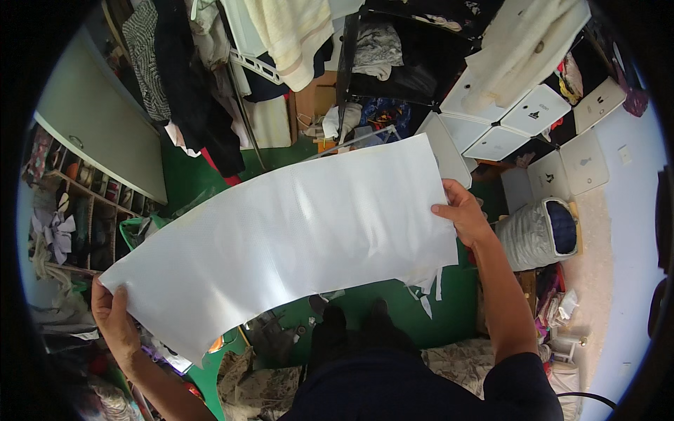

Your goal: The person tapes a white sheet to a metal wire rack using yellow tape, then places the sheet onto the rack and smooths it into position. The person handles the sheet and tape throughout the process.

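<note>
Stretched between my two hands is a large, pale grey-white plastic sheet [281, 238], shiny and slightly rippled. It curves across the middle of the view above the floor. My left hand [114, 316] grips its left end, thumb on top and fingers behind. On the right edge, my right hand [460, 212] pinches it with the thumb on the near face; the other fingers are partly hidden behind. Narrow white strips [426, 288] show below the sheet's lower right edge. Whether they hang from it or lie on the floor, I cannot tell.
Clothes on a rack [203, 77] and a black cube shelf [414, 63] with white doors stand ahead. A cabinet door [98, 119] and a crammed shoe rack [91, 217] are at left. A grey storage bag [530, 235] sits at right. Camouflage cloth [260, 382] lies near my feet on the green floor [393, 330].
</note>
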